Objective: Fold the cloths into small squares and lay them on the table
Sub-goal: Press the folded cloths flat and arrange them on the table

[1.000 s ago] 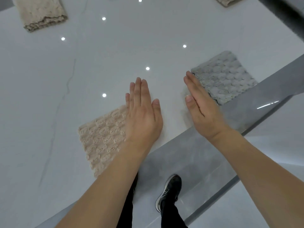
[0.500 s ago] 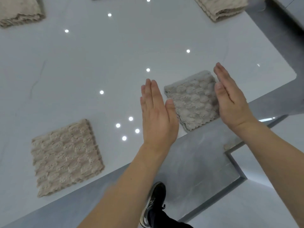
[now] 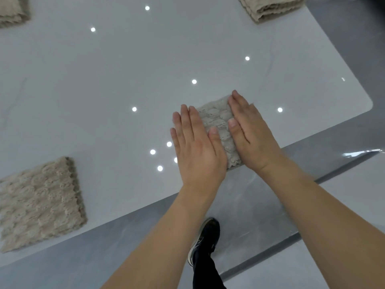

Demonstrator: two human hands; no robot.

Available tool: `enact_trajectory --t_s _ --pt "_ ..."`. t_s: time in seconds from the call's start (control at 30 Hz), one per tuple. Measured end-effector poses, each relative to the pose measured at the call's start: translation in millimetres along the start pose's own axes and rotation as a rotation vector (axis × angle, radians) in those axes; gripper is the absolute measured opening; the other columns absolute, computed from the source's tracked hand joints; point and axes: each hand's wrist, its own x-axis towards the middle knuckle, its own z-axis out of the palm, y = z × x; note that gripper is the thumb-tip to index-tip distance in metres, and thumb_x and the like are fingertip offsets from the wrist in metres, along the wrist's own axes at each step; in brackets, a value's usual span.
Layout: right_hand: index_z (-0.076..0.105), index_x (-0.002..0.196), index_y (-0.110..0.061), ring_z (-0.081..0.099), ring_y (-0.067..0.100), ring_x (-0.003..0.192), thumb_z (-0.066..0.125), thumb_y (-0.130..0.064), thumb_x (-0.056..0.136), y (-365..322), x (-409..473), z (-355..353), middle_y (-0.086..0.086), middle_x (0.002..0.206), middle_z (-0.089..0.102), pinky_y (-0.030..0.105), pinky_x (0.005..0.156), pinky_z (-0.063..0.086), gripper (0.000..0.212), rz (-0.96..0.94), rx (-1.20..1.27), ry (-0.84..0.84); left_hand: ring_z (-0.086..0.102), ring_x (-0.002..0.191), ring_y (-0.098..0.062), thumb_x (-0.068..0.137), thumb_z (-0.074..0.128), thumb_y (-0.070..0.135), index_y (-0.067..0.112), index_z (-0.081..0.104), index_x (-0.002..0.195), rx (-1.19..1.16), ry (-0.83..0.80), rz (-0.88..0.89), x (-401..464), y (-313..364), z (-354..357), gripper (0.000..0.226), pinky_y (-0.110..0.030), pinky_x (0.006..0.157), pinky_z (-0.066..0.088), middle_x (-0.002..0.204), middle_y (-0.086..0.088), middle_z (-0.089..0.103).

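Observation:
A grey bobbled cloth [image 3: 217,122], folded into a small square, lies near the front edge of the glossy white table [image 3: 116,65]. My left hand [image 3: 196,144] lies flat with straight fingers against its left side. My right hand [image 3: 249,130] lies flat with straight fingers on its right side. Only a strip of the cloth shows between the two hands. A beige folded cloth [image 3: 38,203] lies at the table's front left.
Two more beige folded cloths sit at the far side, one at the top left [image 3: 11,11] and one at the top right [image 3: 270,7]. The table's rounded right corner [image 3: 366,105] is close by. Below the edge are grey floor and my dark shoe [image 3: 205,240].
Both hands have come down from the air and closed in on the grey cloth from either side. The view has shifted right, so the beige cloth now sits further left.

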Motion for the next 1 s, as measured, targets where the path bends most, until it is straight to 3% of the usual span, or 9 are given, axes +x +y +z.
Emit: enact_trajectory --t_s 0.13,0.3,0.4,0.47,0.57,0.7,0.83,1.0 --pt "0.019 0.153 -0.010 0.010 0.018 0.149 0.017 -0.038 0.102 7 -1 5 0.004 0.161 0.015 0.041 0.121 0.003 0.058 0.009 -0.216 -0.004 -0.008 0.150 -0.018 0.103 0.020 0.035 0.008 0.007 0.156 0.132 -0.003 -0.003 -1 -9 -1 0.061 -0.038 0.122 -0.006 0.164 -0.005 0.001" --pt "0.018 0.154 -0.011 0.011 0.019 0.149 0.017 -0.037 0.103 15 -7 3 0.004 0.160 0.018 0.043 0.121 0.004 0.057 0.033 -0.328 0.018 -0.002 0.151 -0.019 0.104 0.018 0.037 0.008 0.006 0.156 0.272 -0.068 0.089 -4 -37 -21 0.061 -0.039 0.122 -0.004 0.164 -0.007 0.004" --pt "0.026 0.151 -0.009 0.015 0.020 0.148 0.019 -0.034 0.103 18 -19 1 0.006 0.159 0.023 0.043 0.121 0.006 0.055 0.122 -0.339 0.122 0.004 0.151 -0.020 0.103 0.018 0.037 0.008 0.015 0.155 0.251 -0.144 0.175 11 -52 -44 0.060 -0.037 0.122 -0.001 0.163 -0.007 0.013" --pt "0.029 0.149 -0.006 0.016 0.020 0.148 0.021 -0.030 0.103 12 -28 8 0.009 0.158 0.025 0.041 0.121 0.004 0.053 0.284 -0.231 0.279 0.012 0.150 -0.021 0.103 0.021 0.036 0.008 0.026 0.153 0.110 -0.194 0.214 38 -58 -62 0.057 -0.035 0.122 0.003 0.160 -0.008 0.023" --pt "0.024 0.150 -0.006 0.009 0.017 0.149 0.022 -0.027 0.102 -15 -36 27 0.008 0.160 0.018 0.039 0.121 0.001 0.053 0.549 0.018 0.578 0.017 0.148 -0.015 0.106 0.029 0.031 0.010 0.026 0.153 -0.059 -0.379 0.413 89 -52 -75 0.051 -0.031 0.122 0.010 0.160 -0.005 0.026" --pt "0.021 0.151 -0.004 0.008 0.019 0.149 0.028 -0.022 0.101 -58 -32 50 0.010 0.161 0.014 0.039 0.121 0.001 0.053 0.589 0.150 0.833 0.018 0.149 -0.016 0.105 0.032 0.027 0.009 0.027 0.152 0.005 -0.665 0.809 121 -26 -59 0.051 -0.029 0.121 0.014 0.160 -0.007 0.025" --pt "0.021 0.151 -0.003 0.009 0.021 0.149 0.028 -0.024 0.101 -80 -21 66 0.011 0.161 0.013 0.038 0.121 0.001 0.055 0.623 0.165 0.880 0.013 0.150 -0.019 0.105 0.030 0.029 0.007 0.025 0.153 0.119 -0.768 0.990 126 -21 -47 0.053 -0.025 0.121 0.010 0.161 -0.009 0.021" --pt "0.017 0.152 -0.005 0.005 0.020 0.149 0.021 -0.034 0.099 -81 -18 77 0.009 0.161 0.010 0.037 0.120 -0.002 0.060 0.664 0.067 0.823 0.010 0.150 -0.021 0.103 0.022 0.038 0.010 0.022 0.154 0.235 -0.771 1.074 132 -23 -44 0.058 -0.044 0.121 0.014 0.162 -0.008 0.016"
